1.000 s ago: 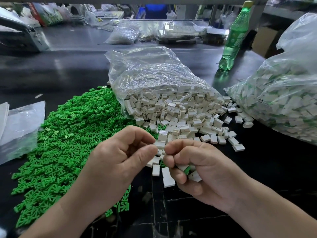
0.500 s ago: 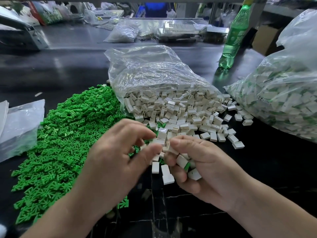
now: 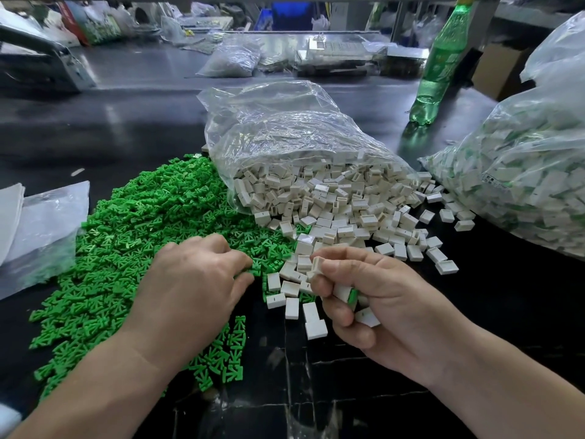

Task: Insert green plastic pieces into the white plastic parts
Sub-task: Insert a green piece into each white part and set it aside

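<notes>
Nearest us, the right grip (image 3: 380,299) is curled tight round several things. Thumb and forefinger pinch one white part (image 3: 318,265), and the lower fingers trap assembled parts (image 3: 348,294), white with green showing, against the palm. Half a second ago that pinch met the left fingertips in the middle; now the two are apart. The left grip (image 3: 190,280) has swung out to the left and lies knuckles up on the edge of the green pieces (image 3: 126,232), fingers bent down into them. We cannot tell whether it has hold of one. The right grip has barely shifted.

Between the two, a few white parts (image 3: 332,213) lie loose on the dark surface (image 3: 474,327), as before. Beyond them the green pieces spread in a broad heap to the left. The rest of the white parts spill from the mouth of a clear bag (image 3: 285,137) lying on its side, touching the green heap. A plastic sheet (image 3: 47,223) lies just beside the heap at far left.

To the right we see a second bag (image 3: 522,185) filled with white parts that show green. Farther back a green bottle (image 3: 440,68) stands upright. None of these has moved.
</notes>
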Demonstrator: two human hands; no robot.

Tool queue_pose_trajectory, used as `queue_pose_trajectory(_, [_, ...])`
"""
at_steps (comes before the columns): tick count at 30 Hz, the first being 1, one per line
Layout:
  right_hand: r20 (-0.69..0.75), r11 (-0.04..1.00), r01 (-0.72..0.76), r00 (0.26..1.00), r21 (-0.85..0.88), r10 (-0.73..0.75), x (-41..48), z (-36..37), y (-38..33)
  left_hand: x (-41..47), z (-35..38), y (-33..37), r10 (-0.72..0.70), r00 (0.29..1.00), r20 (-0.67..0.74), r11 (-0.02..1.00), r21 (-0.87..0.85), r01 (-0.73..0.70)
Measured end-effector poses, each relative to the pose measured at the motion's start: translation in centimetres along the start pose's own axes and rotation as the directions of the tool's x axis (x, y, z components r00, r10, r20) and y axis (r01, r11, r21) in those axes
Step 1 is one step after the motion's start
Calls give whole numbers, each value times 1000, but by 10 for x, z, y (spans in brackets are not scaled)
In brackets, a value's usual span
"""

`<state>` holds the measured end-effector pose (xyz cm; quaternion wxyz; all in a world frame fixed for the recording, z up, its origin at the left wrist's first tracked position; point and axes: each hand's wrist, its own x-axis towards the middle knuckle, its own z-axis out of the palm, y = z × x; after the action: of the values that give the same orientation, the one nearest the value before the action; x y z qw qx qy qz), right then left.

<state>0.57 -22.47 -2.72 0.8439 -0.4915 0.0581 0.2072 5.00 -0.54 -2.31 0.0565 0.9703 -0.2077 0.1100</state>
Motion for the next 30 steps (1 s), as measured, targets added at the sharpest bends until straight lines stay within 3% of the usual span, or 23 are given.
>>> queue_pose_trajectory(5, [10, 1000, -14, 1000, -16, 14, 1, 0, 0, 1, 3, 0, 29, 996, -82, 998, -49, -33])
queue_pose_trajectory(8, [9, 1000, -5, 1000, -21, 6, 2, 0, 0, 1, 1, 3, -32, 986, -164, 978, -207, -2])
queue_pose_trajectory(10, [5, 1000, -1, 1000, -26, 1, 2, 0, 0, -2, 0, 4, -117, 982, -148, 937, -345, 59])
queue_pose_trajectory(12, [6, 999, 9, 1000, -42, -9, 1, 1, 0, -3, 1, 5, -228, 971, -75, 817, -557, 148])
queue_pose_trajectory(15, [6, 997, 30, 1000, -76, -30, 1, 2, 0, -3, -1, 7, -271, 957, 101, 446, -868, 217])
queue_pose_trajectory(17, [4, 995, 33, 999, -90, -32, 0, 2, 1, -1, -5, 10, -224, 955, 193, 235, -940, 245])
queue_pose_trajectory(19, [11, 996, 37, 999, -86, -36, -1, 3, 0, -1, -5, 13, -188, 951, 247, 104, -957, 269])
queue_pose_trajectory(24, [22, 996, 28, 999, -88, -26, -3, 6, -3, -2, -7, 20, -120, 945, 304, -85, -951, 296])
queue_pose_trajectory(30, [28, 975, 56, 998, -214, -51, -7, 11, -2, -5, -6, 31, -70, 955, 287, -119, -953, 277])
